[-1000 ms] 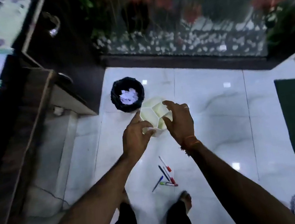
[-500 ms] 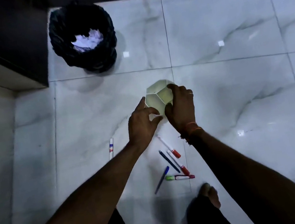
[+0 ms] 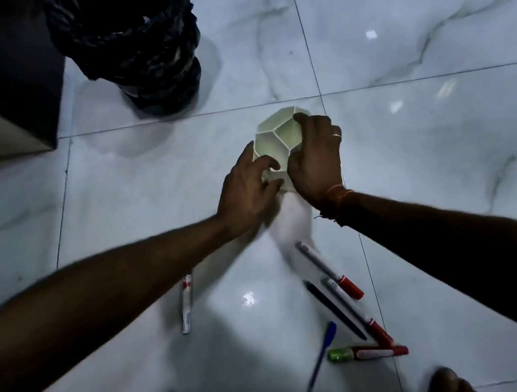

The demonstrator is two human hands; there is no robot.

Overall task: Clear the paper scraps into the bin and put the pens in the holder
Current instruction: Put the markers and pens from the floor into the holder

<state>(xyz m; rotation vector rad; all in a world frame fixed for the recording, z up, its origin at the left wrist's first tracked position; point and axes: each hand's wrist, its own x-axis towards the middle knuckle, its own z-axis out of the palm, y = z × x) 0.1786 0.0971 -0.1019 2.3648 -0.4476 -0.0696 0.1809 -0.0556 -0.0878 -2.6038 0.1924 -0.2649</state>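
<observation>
On the marble floor (image 3: 412, 134), lone pen (image 3: 187, 303) lies left. Left hand (image 3: 248, 194) and right hand (image 3: 316, 158) both have their grip closed around the white holder (image 3: 276, 137). Bin (image 3: 133, 41) stands behind, pen cluster (image 3: 346, 311) lies loose at right.

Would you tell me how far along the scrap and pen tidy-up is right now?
No paper scraps show on the floor beside the bin. Both the left hand and right hand grip the white holder, whose visible compartments look empty. Left: the pens plus one apart, all lying on the tiles.
</observation>
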